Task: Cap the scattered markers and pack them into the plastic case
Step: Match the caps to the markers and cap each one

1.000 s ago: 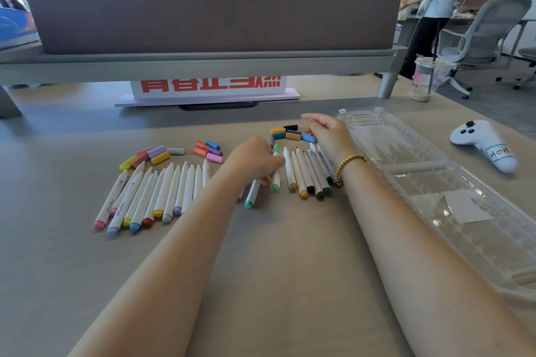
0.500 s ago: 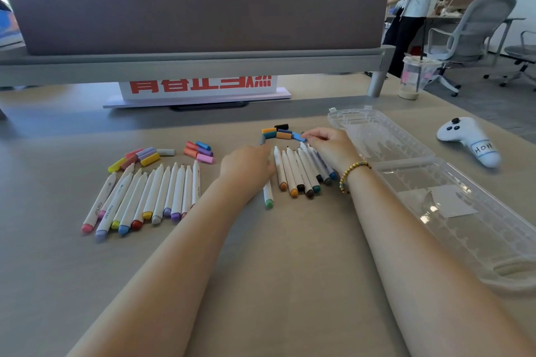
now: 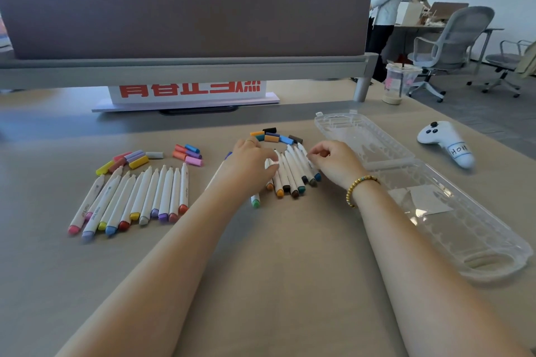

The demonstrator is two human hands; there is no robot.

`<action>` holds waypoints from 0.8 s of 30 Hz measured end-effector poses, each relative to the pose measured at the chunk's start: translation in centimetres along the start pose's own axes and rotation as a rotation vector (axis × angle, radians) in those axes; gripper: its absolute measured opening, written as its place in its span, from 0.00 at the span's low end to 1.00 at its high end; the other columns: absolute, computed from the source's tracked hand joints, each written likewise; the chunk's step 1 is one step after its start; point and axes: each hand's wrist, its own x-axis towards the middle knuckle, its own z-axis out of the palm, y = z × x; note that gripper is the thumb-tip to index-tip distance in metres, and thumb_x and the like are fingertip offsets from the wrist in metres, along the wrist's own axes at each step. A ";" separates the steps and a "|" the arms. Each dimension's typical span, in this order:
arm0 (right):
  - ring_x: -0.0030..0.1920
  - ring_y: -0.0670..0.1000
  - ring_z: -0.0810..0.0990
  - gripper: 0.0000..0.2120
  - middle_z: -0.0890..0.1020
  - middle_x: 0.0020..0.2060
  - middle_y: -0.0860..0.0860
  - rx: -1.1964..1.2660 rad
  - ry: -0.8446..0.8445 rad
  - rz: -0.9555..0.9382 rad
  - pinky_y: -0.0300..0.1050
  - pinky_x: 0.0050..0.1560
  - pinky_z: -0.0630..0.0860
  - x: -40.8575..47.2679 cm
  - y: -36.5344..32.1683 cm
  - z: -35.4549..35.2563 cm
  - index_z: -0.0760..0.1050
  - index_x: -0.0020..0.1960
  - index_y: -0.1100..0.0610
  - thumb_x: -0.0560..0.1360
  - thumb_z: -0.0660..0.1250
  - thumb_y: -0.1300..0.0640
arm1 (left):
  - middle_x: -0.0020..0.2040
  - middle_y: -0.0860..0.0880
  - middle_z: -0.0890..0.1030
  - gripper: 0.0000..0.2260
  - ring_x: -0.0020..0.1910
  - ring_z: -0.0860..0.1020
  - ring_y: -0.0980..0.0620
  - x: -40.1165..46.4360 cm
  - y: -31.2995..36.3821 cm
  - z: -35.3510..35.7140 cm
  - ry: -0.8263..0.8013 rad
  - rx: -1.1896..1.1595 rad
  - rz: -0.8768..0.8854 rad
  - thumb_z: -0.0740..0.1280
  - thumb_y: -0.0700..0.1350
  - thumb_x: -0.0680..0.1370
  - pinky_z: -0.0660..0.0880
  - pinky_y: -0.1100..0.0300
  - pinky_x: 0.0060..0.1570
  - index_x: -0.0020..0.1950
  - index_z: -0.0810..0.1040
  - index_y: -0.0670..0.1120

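A row of uncapped white markers lies at the left, with loose coloured caps behind it. In the middle lies a second marker group, with more caps behind. My left hand rests on this group's left side, fingers curled on a green-ended marker that sticks out below it. Another marker lies beside my left wrist. My right hand hovers at the group's right edge, fingers curled, holding nothing I can see. The clear plastic case lies open at the right.
A white game controller lies beyond the case. A plastic drink cup stands at the back right. A sign with red characters sits under the grey partition. People and office chairs are behind.
My left hand has slid right, bringing the green-ended marker up against the middle group. My right hand has drawn back from the caps to the group's right edge.
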 end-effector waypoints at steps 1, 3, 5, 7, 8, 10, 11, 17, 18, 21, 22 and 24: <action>0.49 0.48 0.74 0.08 0.76 0.47 0.49 -0.084 -0.008 -0.011 0.42 0.50 0.71 0.1 -0.2 0.4 0.77 0.54 0.56 0.78 0.62 0.55 | 0.63 0.48 0.69 0.13 0.63 0.66 0.50 0.1 -0.2 0.0 0.030 -0.028 -0.022 0.59 0.50 0.80 0.70 0.56 0.57 0.64 0.74 0.53; 0.49 0.50 0.75 0.08 0.78 0.48 0.51 -0.245 -0.004 -0.020 0.45 0.52 0.75 0.4 -0.4 1.1 0.77 0.52 0.55 0.77 0.63 0.52 | 0.60 0.47 0.71 0.13 0.54 0.72 0.50 0.6 -0.9 -0.3 0.093 -0.104 -0.108 0.59 0.46 0.80 0.75 0.57 0.50 0.64 0.73 0.50; 0.48 0.51 0.76 0.08 0.78 0.48 0.51 -0.316 0.023 -0.007 0.44 0.49 0.75 0.6 -0.7 1.5 0.76 0.51 0.56 0.77 0.63 0.52 | 0.55 0.47 0.74 0.12 0.43 0.75 0.51 1.6 -1.8 -0.4 0.124 -0.184 -0.216 0.60 0.44 0.80 0.76 0.60 0.41 0.63 0.73 0.49; 0.47 0.51 0.76 0.10 0.79 0.47 0.52 -0.350 0.052 0.004 0.45 0.48 0.76 0.8 -0.8 1.6 0.77 0.51 0.57 0.77 0.63 0.51 | 0.53 0.46 0.77 0.12 0.41 0.75 0.52 2.6 -2.7 -0.6 0.116 -0.237 -0.296 0.60 0.42 0.80 0.74 0.60 0.38 0.63 0.73 0.47; 0.47 0.52 0.77 0.11 0.80 0.46 0.52 -0.371 0.057 0.008 0.46 0.48 0.77 1.0 -0.9 1.7 0.77 0.51 0.57 0.77 0.62 0.50 | 0.54 0.45 0.77 0.12 0.43 0.75 0.52 3.2 -3.0 -0.6 0.111 -0.234 -0.315 0.60 0.42 0.80 0.73 0.60 0.40 0.63 0.73 0.47; 0.47 0.52 0.78 0.12 0.80 0.45 0.53 -0.404 0.063 0.017 0.47 0.48 0.78 1.0 -1.2 2.0 0.77 0.52 0.57 0.77 0.62 0.49 | 0.53 0.45 0.78 0.11 0.44 0.75 0.51 4.4 -3.3 -0.5 0.104 -0.185 -0.326 0.61 0.44 0.80 0.72 0.60 0.42 0.60 0.75 0.44; 0.47 0.53 0.79 0.13 0.80 0.46 0.54 -0.418 0.062 0.028 0.47 0.49 0.78 1.1 -1.4 2.2 0.77 0.52 0.58 0.77 0.62 0.49 | 0.51 0.45 0.79 0.11 0.44 0.75 0.50 5.0 -3.3 -0.3 0.083 -0.154 -0.336 0.61 0.46 0.80 0.72 0.59 0.42 0.58 0.75 0.43; 0.54 0.54 0.75 0.12 0.77 0.52 0.56 -0.519 0.098 0.041 0.47 0.54 0.77 1.1 -2.0 2.4 0.74 0.57 0.61 0.77 0.61 0.55 | 0.42 0.46 0.75 0.13 0.39 0.73 0.51 7.6 -2.5 0.9 -0.026 0.038 -0.371 0.63 0.49 0.79 0.71 0.60 0.38 0.55 0.75 0.40; 0.54 0.54 0.75 0.12 0.76 0.52 0.56 -0.534 0.104 0.039 0.47 0.55 0.76 1.1 -2.0 2.5 0.74 0.58 0.61 0.77 0.62 0.56 | 0.43 0.46 0.74 0.12 0.39 0.73 0.50 7.7 -2.3 1.0 -0.026 0.067 -0.373 0.63 0.48 0.79 0.71 0.60 0.38 0.55 0.74 0.40; 0.56 0.55 0.74 0.13 0.76 0.53 0.56 -0.586 0.106 0.039 0.46 0.54 0.74 1.0 -2.1 2.4 0.74 0.59 0.60 0.78 0.61 0.56 | 0.43 0.45 0.73 0.11 0.42 0.72 0.50 7.8 -2.1 0.9 -0.044 0.108 -0.357 0.61 0.47 0.80 0.71 0.60 0.41 0.55 0.73 0.40; 0.57 0.55 0.73 0.13 0.76 0.54 0.56 -0.599 0.100 0.041 0.46 0.55 0.73 1.0 -2.1 2.4 0.74 0.59 0.61 0.78 0.60 0.56 | 0.43 0.45 0.73 0.11 0.42 0.72 0.50 7.7 -2.2 0.8 -0.048 0.109 -0.348 0.61 0.47 0.80 0.71 0.60 0.41 0.55 0.73 0.40; 0.59 0.56 0.72 0.13 0.75 0.56 0.57 -0.619 0.080 0.037 0.47 0.56 0.72 0.9 -2.2 2.3 0.74 0.60 0.61 0.78 0.59 0.57 | 0.40 0.46 0.73 0.11 0.41 0.73 0.50 7.4 -2.2 0.4 -0.027 0.079 -0.332 0.60 0.47 0.80 0.71 0.59 0.41 0.55 0.73 0.39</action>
